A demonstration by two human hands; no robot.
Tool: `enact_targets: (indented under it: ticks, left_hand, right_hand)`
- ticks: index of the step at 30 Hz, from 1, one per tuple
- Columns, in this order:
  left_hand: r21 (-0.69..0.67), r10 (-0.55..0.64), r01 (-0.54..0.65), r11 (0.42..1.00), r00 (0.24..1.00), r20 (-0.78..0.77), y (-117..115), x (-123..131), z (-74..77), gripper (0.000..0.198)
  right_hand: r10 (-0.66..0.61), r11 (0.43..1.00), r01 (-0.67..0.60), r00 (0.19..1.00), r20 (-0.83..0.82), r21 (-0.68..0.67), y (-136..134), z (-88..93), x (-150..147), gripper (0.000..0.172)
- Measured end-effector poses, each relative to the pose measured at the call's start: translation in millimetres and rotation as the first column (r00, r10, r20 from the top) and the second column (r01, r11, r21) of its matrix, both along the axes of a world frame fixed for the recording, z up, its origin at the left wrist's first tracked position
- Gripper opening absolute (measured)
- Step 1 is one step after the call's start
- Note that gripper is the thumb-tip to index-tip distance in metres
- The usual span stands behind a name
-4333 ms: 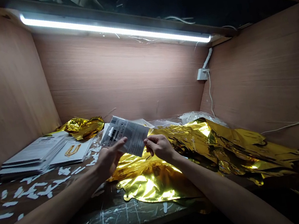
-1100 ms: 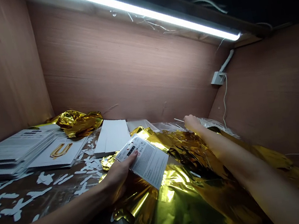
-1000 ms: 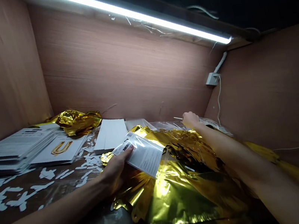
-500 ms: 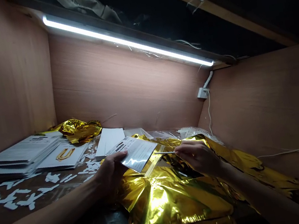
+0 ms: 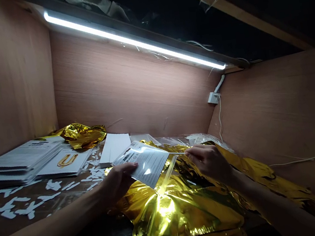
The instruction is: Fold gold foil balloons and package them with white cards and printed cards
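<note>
My left hand (image 5: 120,181) is closed on the left edge of a printed card in a clear plastic bag (image 5: 149,162), thumb on top. The bag is tilted, and light glints off its film. From the right, my right hand (image 5: 207,161) pinches a thin white straw (image 5: 177,153). The straw's far tip meets the right edge of the bag; whether it is inside I cannot tell. Below both hands spreads a shiny gold foil balloon (image 5: 187,215), flat and creased. A clear strip (image 5: 168,174) shows on the foil just under the bag.
Stacked printed cards (image 5: 17,158) lie at left, beside a card with a gold U (image 5: 67,160). White paper scraps (image 5: 29,202) litter the table. A white stack (image 5: 114,146) and crumpled gold foil (image 5: 81,136) stand behind. Wooden walls enclose the bench under a tube light (image 5: 133,42).
The straw in my right hand has come up to the bag's right edge, where before its tip lay just below it. The bag has tilted and shifted slightly right.
</note>
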State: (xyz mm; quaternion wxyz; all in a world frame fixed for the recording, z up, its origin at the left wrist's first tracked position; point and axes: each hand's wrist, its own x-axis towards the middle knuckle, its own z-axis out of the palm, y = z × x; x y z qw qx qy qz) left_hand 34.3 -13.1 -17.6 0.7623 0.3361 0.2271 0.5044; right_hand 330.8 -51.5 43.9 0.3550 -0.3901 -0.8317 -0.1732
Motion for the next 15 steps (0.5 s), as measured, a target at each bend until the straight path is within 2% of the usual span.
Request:
enact_targets:
  ticks: [4, 6, 8, 10, 13, 15]
  left_hand:
    - [0.028, -0.137, 0.14, 0.99, 0.987, -0.088, -3.5, 0.5, -7.4, 0.014]
    - [0.029, -0.129, 0.133, 0.991, 0.985, -0.116, -1.2, -1.4, -8.7, 0.014]
    - [0.04, -0.037, 0.042, 0.998, 0.994, -0.105, 2.5, -4.1, -7.3, 0.009]
    - [0.053, 0.01, -0.006, 0.999, 0.997, -0.079, 5.5, -6.0, -5.2, 0.007]
    - [0.068, -0.059, 0.065, 0.996, 0.995, -0.077, 4.9, -5.9, -6.0, 0.009]
    - [0.069, -0.13, 0.139, 0.988, 0.984, -0.119, 1.5, -4.6, -8.5, 0.013]
  right_hand:
    - [-0.08, 0.994, 0.076, 0.995, 0.054, 0.073, 8.8, -15.7, -25.0, 0.025]
    - [-0.081, 0.996, 0.078, 0.994, 0.08, 0.039, 12.8, -16.5, -34.1, 0.027]
    - [0.013, 0.998, -0.006, 0.995, 0.095, -0.07, 14.4, -11.3, -33.5, 0.024]
    - [0.155, 0.97, -0.139, 0.985, 0.071, -0.198, 14.1, -3.5, -24.3, 0.028]
    - [0.25, 0.924, -0.248, 0.968, -0.031, -0.292, 15.0, 4.6, -9.4, 0.034]
    - [0.298, 0.865, -0.329, 0.944, -0.139, -0.378, 18.9, 4.6, -6.8, 0.041]
